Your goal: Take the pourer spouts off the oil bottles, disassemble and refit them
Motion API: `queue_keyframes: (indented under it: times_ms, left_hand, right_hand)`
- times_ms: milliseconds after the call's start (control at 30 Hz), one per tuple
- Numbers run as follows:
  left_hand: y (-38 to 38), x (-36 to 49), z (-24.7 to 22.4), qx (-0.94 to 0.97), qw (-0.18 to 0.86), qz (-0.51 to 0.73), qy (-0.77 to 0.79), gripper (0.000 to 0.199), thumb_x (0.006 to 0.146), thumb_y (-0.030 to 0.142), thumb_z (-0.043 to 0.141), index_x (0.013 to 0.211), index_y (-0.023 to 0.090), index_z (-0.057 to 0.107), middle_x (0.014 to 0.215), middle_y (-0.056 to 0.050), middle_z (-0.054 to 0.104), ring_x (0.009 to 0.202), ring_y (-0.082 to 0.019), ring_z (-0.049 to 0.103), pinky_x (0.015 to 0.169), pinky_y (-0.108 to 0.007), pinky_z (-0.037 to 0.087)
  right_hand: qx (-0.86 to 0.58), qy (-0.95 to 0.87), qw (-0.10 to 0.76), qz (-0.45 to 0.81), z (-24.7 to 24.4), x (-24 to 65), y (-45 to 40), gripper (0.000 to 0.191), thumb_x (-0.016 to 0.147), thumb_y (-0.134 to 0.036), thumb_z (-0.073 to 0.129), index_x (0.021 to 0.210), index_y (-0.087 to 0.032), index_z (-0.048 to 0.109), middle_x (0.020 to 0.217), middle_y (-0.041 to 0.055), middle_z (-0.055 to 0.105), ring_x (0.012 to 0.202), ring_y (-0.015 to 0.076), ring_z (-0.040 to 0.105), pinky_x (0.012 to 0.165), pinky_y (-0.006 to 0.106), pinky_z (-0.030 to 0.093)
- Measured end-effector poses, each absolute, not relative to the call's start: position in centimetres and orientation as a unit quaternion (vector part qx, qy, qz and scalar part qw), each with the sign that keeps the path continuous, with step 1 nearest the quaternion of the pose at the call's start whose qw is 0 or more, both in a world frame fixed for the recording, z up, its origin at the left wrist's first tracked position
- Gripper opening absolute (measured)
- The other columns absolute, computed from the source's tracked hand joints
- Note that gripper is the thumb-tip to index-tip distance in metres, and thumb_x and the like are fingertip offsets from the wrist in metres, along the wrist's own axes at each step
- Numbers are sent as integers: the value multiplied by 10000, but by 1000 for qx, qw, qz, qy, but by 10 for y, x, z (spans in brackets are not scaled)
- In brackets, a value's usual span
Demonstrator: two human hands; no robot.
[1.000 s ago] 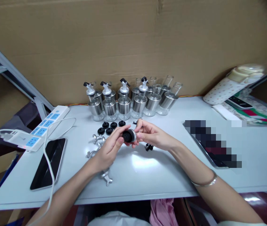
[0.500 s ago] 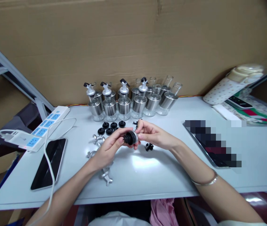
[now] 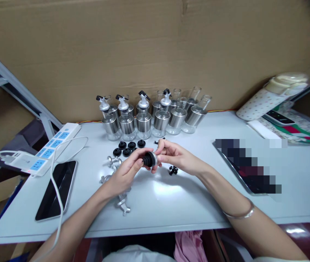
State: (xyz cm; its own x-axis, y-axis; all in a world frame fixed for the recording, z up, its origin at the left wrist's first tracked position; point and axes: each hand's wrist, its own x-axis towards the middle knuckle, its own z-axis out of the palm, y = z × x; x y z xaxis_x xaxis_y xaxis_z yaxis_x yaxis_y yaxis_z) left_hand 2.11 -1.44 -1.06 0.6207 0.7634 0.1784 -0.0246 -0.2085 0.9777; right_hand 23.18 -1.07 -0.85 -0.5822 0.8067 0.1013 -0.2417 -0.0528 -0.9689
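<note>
Between my hands is a bottle pourer top (image 3: 150, 159), a silver cap with a ribbed black stopper pointing left. My left hand (image 3: 129, 169) is closed round the stopper side. My right hand (image 3: 172, 156) pinches the silver end, where the fingers hide part of it. Several loose black stoppers (image 3: 126, 152) lie just behind my left hand. Silver pourer heads (image 3: 123, 204) are spread left of and under my left forearm. A small cluster of black pieces (image 3: 173, 170) sits below my right hand, and a black lever piece (image 3: 159, 140) lies behind it.
Rows of glass bottles with steel sleeves (image 3: 144, 122) stand at the back, several wearing pourers. On the left are a power strip (image 3: 53, 147), a white cable and a dark phone (image 3: 58, 191). A second dark device (image 3: 239, 169) and a dotted flask (image 3: 264, 98) are on the right.
Both hands and the pourer top have shifted very slightly left. The grip of each hand looks the same, and the things on the table have not moved.
</note>
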Motion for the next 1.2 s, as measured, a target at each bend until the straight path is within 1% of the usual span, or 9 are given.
queue_keyframes:
  times_ms: [100,333,400,500,567,700,833,1000,1200]
  left_hand:
    - [-16,23,-13,692,578,347,257,376,959,453,409,1229,206,496,948,-59,627,889,-187,595,842,-327,469]
    - [-22,24,-11,698,558,346,285,344,960,471,388,1172,213,469,955,-49,600,898,-178,575,868,-320,458]
    - [-20,24,-12,688,554,359,301,356,941,487,430,1164,214,481,1000,-59,593,949,-187,569,893,-325,449]
    - [-15,26,-18,637,574,398,327,379,888,509,528,1123,214,496,1070,-61,554,994,-191,560,899,-328,449]
    - [-13,29,-23,597,596,420,335,368,853,489,594,1081,215,501,1053,-42,538,974,-175,560,871,-313,461]
    - [-15,34,-24,560,602,446,354,353,773,424,702,974,201,517,942,-7,540,914,-149,554,818,-266,464]
    - [-17,34,-22,555,614,439,350,332,772,400,702,958,192,522,933,-3,537,901,-145,553,826,-268,474]
    - [-15,30,-22,566,623,427,330,289,816,374,662,993,190,529,996,-19,541,965,-154,551,855,-281,481]
    - [-16,31,-15,560,616,434,345,308,773,383,705,949,182,552,958,-23,575,928,-168,571,837,-305,493]
  right_hand:
    - [-261,-571,388,675,-9,230,-11,235,841,-337,667,839,-184,489,745,-1,703,707,115,676,657,244,455]
    - [-278,-596,380,651,-6,224,-13,285,850,-439,623,846,-196,474,715,-13,653,671,129,648,652,272,467]
    - [-319,-623,404,589,-7,221,-14,256,863,-439,597,859,-200,506,776,12,640,729,139,629,670,280,465]
    - [-410,-676,443,423,-8,219,-14,183,854,-385,600,862,-202,610,957,67,583,863,165,571,701,287,453]
    - [-426,-694,440,378,-9,218,-15,150,851,-346,596,887,-207,639,974,71,567,856,168,556,695,290,454]
    - [-390,-683,405,466,-9,214,-18,221,825,-309,620,1017,-211,572,876,34,626,737,142,578,659,278,477]
    - [-391,-657,406,500,-10,212,-20,247,803,-297,636,1014,-200,553,839,22,631,687,124,572,676,279,488]
    - [-388,-651,408,509,-10,213,-20,232,797,-271,624,1008,-187,578,808,25,632,688,129,588,680,289,493]
    - [-386,-657,422,491,-9,213,-20,234,755,-226,643,980,-183,597,781,9,631,665,121,593,674,278,507]
